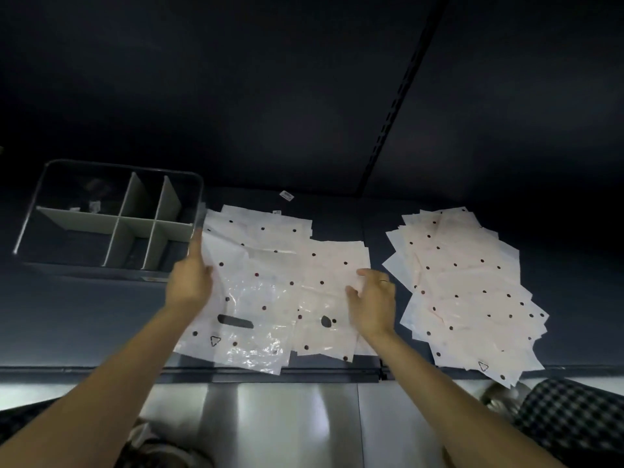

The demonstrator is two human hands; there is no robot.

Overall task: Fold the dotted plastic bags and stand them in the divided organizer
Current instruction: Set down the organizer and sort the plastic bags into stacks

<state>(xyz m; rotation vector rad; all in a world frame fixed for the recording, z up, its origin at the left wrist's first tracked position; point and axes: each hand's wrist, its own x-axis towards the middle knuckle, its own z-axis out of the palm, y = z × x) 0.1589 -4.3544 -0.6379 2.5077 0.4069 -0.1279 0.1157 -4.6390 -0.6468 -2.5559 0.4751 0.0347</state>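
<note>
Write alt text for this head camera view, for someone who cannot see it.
A person's left hand grips the edge of a translucent white plastic bag with dark dots lying on a dark counter, while the right hand rests on a neighbouring bag. A grey divided organizer sits at left, and a fanned pile of dotted bags lies at right.

The dotted bags are thin, translucent plastic — pale, crinkled and glossy where light catches the wrinkles near the front edge. The second pile of bags looks flatter and more matt, with the same printed dark dots. The organizer has smooth, matt grey-green plastic dividers inside a dark frame with a faintly shiny rim. The shelf beneath is dark, smooth and matt — its front panel is brushed, reflective metal. A checked woven cloth shows at lower right.
</note>
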